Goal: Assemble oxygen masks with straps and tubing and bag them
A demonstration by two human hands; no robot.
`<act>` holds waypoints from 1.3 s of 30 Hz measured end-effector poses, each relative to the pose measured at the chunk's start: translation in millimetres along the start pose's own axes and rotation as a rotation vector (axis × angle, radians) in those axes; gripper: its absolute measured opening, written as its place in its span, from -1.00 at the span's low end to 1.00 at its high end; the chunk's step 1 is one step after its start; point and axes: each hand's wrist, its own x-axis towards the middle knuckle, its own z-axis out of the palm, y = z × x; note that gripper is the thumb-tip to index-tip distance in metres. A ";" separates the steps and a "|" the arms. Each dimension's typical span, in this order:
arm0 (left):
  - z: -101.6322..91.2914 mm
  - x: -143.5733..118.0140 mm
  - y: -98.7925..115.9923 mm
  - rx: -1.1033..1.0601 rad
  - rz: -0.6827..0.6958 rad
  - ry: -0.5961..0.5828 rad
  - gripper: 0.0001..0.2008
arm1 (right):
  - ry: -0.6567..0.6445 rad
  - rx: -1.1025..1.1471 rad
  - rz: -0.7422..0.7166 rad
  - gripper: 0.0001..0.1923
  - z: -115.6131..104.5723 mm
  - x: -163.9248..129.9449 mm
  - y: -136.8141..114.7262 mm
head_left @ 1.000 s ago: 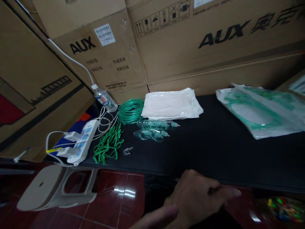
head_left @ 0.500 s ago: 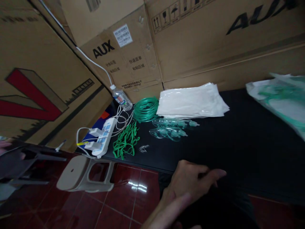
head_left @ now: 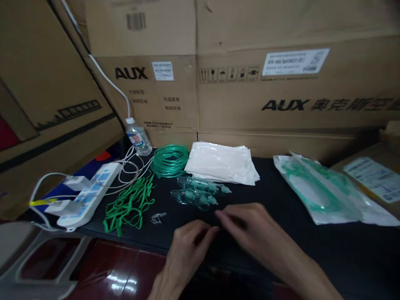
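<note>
Clear plastic breathing masks with pale green connectors (head_left: 195, 192) lie in a small cluster on the black tabletop (head_left: 281, 216), just in front of a flat stack of white translucent plastic bags (head_left: 222, 162) and just beyond both hands. Left hand (head_left: 187, 246) is low over the near part of the table, fingers loosely curled and pointing towards the masks; whether it touches anything cannot be told. Right hand (head_left: 250, 229) lies beside it, its fingertips (head_left: 220, 215) close to the nearest mask without clear contact; nothing is visibly grasped, though blur hides the detail.

To the left of the masks: a coil of green plastic tubing (head_left: 170, 160), a loose pile of green elastic straps (head_left: 129, 205), and a few small bent metal clips (head_left: 158, 217). Further left, a white power strip with plugs and white cables (head_left: 89, 196) lies near the table's edge, with a small clear water bottle (head_left: 138, 138) standing behind it. On the right, sealed clear packets holding green tubing (head_left: 325, 193) lie well apart from the hands. Large brown cardboard cartons printed AUX (head_left: 250, 91) form the backdrop behind the table. A grey plastic stool (head_left: 37, 258) is at lower left, over the red tiled floor (head_left: 115, 275).
</note>
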 end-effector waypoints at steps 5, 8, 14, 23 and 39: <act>-23.8 33.3 -13.0 0.276 0.265 0.203 -0.75 | 0.166 -0.178 -0.006 -0.60 4.7 29.1 47.9; -27.4 56.3 -19.0 0.456 0.316 0.044 -0.42 | 0.175 -0.170 -0.028 -0.53 26.3 35.5 60.1; -27.9 66.3 -25.3 0.549 0.315 -0.115 -0.42 | 0.188 -0.087 -0.054 -0.63 36.9 50.3 62.5; -30.5 66.1 -26.4 0.506 0.314 -0.128 -0.43 | 0.220 0.093 0.048 -0.70 11.8 47.3 74.7; -120.7 -21.6 -71.0 0.552 0.168 -0.098 -0.58 | 0.171 0.711 0.450 -0.53 11.4 -43.1 64.1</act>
